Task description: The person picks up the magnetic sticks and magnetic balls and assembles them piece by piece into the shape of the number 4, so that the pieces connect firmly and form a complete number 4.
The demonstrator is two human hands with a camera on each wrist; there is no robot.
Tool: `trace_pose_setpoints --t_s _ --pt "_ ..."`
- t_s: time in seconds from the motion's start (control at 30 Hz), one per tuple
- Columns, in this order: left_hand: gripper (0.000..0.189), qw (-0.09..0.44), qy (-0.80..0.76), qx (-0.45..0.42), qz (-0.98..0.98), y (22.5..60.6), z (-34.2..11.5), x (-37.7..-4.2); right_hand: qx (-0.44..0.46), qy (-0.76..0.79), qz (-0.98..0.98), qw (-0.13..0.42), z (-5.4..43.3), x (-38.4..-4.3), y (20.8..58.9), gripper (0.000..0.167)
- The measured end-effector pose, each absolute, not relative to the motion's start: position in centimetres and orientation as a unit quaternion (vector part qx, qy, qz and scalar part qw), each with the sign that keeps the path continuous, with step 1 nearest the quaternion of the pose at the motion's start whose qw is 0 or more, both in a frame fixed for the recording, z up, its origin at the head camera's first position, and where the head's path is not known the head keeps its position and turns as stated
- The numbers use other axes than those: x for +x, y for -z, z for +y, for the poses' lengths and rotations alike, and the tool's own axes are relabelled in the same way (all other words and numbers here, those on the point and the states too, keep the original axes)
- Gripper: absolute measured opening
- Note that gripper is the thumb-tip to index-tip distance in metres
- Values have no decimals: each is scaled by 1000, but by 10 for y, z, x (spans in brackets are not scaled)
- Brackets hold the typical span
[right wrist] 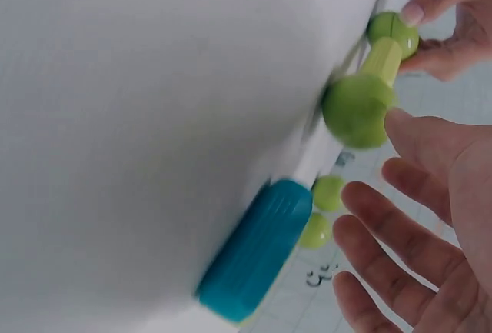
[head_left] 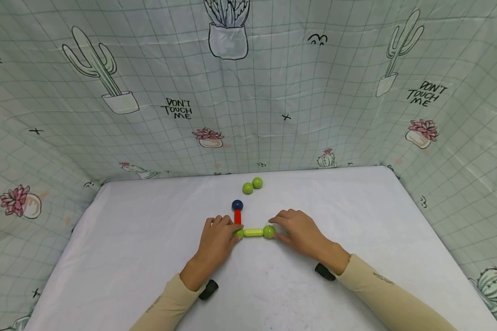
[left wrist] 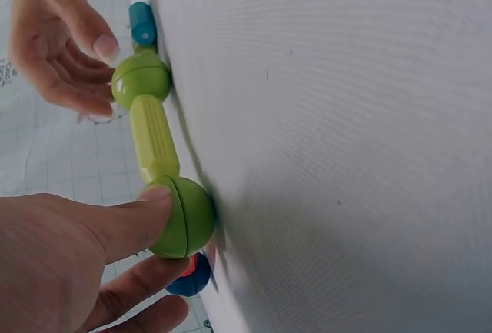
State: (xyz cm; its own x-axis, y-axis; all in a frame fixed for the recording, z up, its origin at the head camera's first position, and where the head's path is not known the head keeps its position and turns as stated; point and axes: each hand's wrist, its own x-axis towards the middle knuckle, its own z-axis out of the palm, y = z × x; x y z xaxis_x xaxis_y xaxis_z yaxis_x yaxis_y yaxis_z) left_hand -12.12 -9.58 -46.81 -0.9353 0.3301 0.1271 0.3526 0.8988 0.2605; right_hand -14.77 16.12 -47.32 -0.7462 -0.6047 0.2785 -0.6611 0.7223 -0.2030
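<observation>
My left hand (head_left: 217,240) pinches a green ball (left wrist: 186,218) between thumb and index finger. From that ball a yellow-green rod (head_left: 253,232) runs right to a second green ball (head_left: 269,231). A red rod (head_left: 238,217) leads away from the held ball to a dark blue ball (head_left: 237,205). My right hand (head_left: 301,232) hovers at the second green ball with its fingers spread. Its thumb tip is at the ball's edge; whether it touches, I cannot tell. Near that hand lies a teal rod (right wrist: 255,250), hidden in the head view.
Two loose green balls (head_left: 247,188) lie close together toward the table's back edge. The white-covered table (head_left: 157,216) meets a hanging cloth (head_left: 252,92) with a grid and cactus print at the back and sides. A small black device (head_left: 208,289) sits under the left wrist.
</observation>
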Motion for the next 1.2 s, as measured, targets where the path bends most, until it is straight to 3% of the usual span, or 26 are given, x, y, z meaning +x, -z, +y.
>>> trace_pose_setpoints --t_s 0.33,1.2 --pt "31 45 139 -178 -973 468 -96 -121 304 -147 -935 108 185 -152 472 34" --pt "31 43 139 -172 -974 468 -95 -120 274 -167 -947 33 198 -166 473 16"
